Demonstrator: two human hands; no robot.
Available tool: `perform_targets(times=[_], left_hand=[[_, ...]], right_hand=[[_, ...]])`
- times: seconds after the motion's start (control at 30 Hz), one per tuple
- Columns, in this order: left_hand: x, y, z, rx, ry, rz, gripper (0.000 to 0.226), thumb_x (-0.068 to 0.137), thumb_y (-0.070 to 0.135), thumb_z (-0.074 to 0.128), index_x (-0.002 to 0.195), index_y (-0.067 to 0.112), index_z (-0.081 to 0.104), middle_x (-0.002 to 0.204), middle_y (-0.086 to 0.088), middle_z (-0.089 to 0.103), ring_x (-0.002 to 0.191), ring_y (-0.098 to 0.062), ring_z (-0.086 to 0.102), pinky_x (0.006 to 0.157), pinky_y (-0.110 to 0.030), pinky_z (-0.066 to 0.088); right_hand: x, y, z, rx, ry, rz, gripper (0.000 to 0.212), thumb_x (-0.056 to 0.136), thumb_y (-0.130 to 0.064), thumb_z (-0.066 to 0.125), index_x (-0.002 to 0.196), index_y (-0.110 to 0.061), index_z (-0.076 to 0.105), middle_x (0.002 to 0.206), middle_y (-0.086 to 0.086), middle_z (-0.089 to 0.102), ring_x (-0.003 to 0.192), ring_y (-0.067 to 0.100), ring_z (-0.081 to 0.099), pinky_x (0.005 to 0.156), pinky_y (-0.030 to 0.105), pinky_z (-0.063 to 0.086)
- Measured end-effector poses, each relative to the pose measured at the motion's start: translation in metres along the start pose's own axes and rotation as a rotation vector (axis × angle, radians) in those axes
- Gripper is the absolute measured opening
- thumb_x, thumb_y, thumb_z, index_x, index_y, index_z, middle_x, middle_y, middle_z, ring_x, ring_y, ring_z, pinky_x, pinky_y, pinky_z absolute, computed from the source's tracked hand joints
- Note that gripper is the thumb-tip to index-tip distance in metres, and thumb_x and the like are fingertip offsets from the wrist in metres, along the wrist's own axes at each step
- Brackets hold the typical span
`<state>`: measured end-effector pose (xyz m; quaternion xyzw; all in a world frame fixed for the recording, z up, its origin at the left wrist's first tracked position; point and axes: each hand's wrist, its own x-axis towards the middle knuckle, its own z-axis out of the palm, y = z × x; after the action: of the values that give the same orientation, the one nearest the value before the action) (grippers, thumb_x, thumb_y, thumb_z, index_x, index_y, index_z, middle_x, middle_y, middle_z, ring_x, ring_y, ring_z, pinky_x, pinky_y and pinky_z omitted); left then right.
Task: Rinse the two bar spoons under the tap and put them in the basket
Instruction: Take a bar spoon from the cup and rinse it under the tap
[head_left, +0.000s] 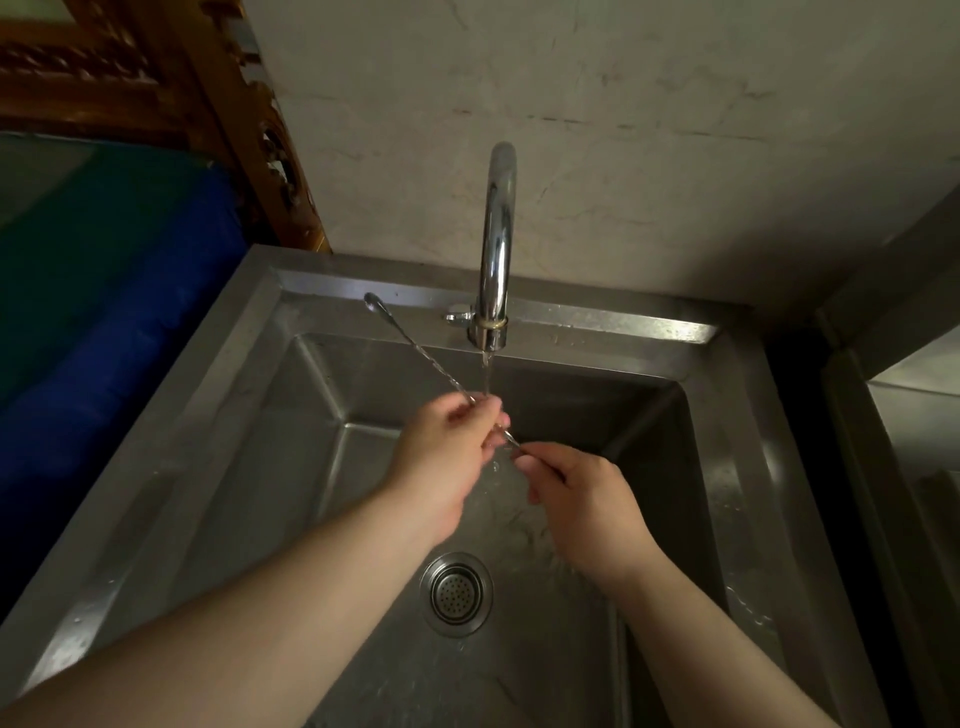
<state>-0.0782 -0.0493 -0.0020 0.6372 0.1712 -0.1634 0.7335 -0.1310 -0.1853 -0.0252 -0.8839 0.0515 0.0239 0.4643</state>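
The left hand (447, 441) and right hand (566, 493) are each grasping the bar spoon (410, 343) under the tap (496, 249); turning it between both grips should wash every side.

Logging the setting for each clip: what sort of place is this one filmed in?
Probably a kitchen or bar wash-up area: a deep stainless steel sink with a strainer drain, a chrome tap running, and both hands, left hand and right hand, holding a bar spoon under the water.

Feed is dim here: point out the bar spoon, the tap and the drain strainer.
bar spoon (415, 347): head view, on its twisted shaft.
tap (497, 234): head view, on its upright chrome neck.
drain strainer (456, 593): head view, on its perforated centre.
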Motion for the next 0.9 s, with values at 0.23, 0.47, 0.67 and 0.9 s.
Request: perform_targets(times=[0.23,0.47,0.67,0.9], left_hand=[[0.008,0.006,0.005,-0.096,0.061,0.017,0.007,0.095,0.017,0.056,0.094,0.013,0.062,0.080,-0.002,0.072,0.064,-0.008,0.069,0.053,-0.017,0.050],[0.026,0.036,-0.016,-0.248,0.269,0.112,0.014,0.098,0.019,0.051,0.111,0.022,0.047,0.072,0.007,0.076,0.063,-0.005,0.071,0.062,-0.026,0.051],[0.040,0.006,-0.038,-0.436,0.387,-0.151,0.009,0.098,0.012,0.052,0.089,0.011,0.056,0.083,-0.005,0.062,0.068,-0.012,0.063,0.052,-0.022,0.055],[0.044,-0.054,-0.064,-0.452,0.352,-0.500,0.019,0.099,0.007,0.045,0.083,0.006,0.055,0.069,-0.008,0.057,0.051,-0.012,0.058,0.031,-0.015,0.043]], right_hand=[[-0.008,0.008,-0.011,-0.005,0.017,0.096,0.022,0.094,-0.032,0.059,0.074,-0.037,0.066,0.067,-0.019,0.067,0.046,-0.003,0.054,0.044,0.014,0.037],[-0.018,0.030,-0.028,0.009,-0.014,0.225,0.027,0.091,-0.029,0.065,0.065,-0.022,0.068,0.052,-0.008,0.062,0.042,0.001,0.048,0.044,0.016,0.036],[-0.007,-0.001,-0.049,0.415,0.050,0.237,0.004,0.081,-0.024,0.078,0.082,-0.023,0.074,0.074,-0.001,0.078,0.061,0.010,0.073,0.063,0.024,0.058],[0.040,-0.068,-0.025,0.519,0.001,0.073,0.017,0.086,-0.016,0.074,0.073,-0.013,0.065,0.075,0.015,0.072,0.063,0.015,0.066,0.057,0.020,0.053]])
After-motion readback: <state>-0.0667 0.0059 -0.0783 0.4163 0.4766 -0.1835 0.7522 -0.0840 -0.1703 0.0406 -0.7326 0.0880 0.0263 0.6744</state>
